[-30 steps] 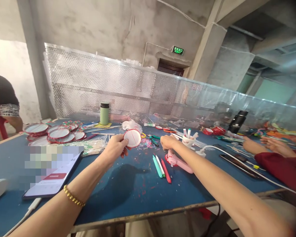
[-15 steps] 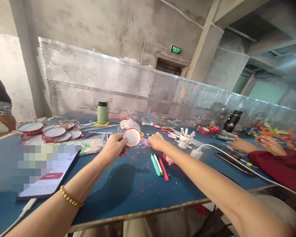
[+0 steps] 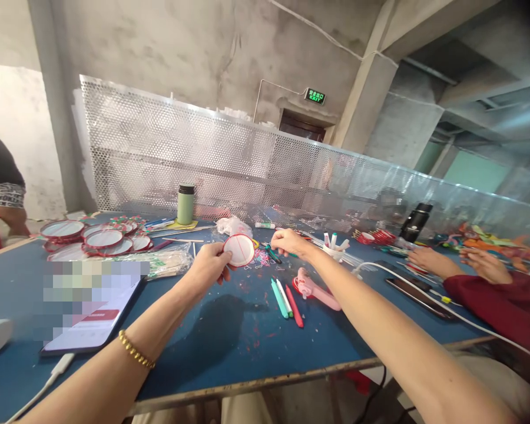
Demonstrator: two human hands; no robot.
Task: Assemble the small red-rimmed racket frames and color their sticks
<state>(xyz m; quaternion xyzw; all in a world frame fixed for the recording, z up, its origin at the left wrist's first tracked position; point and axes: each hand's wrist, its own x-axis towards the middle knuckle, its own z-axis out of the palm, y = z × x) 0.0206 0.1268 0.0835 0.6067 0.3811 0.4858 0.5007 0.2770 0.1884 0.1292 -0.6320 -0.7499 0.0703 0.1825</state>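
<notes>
A white disc with a red rim (image 3: 239, 251) is pinched between the thumb and fingers of my left hand (image 3: 211, 260), held up over the table. My right hand (image 3: 288, 241) is reached out to the back with its fingers drawn together; whatever may be in them is too small to see. Just below its fingertips lies a dark tool with teal handles (image 3: 272, 254). Beside that, small pink and white clips or similar bits (image 3: 260, 257) are scattered. Closer to me are several markers (image 3: 287, 300) and a pink glue gun (image 3: 313, 290), partly behind my right forearm.
Stacked red-rimmed discs (image 3: 103, 238), a tablet (image 3: 97, 312) and a green bottle (image 3: 186, 205) occupy the left. A cup of markers (image 3: 333, 251), a white cable (image 3: 417, 281) and a phone (image 3: 419, 297) lie right, near another person's hands (image 3: 435, 262). A perforated metal screen (image 3: 203, 159) runs behind.
My right hand has lifted slightly and shifted, uncovering the teal-handled tool and more of the pink glue gun. My left hand still holds the disc. The view has turned a little.
</notes>
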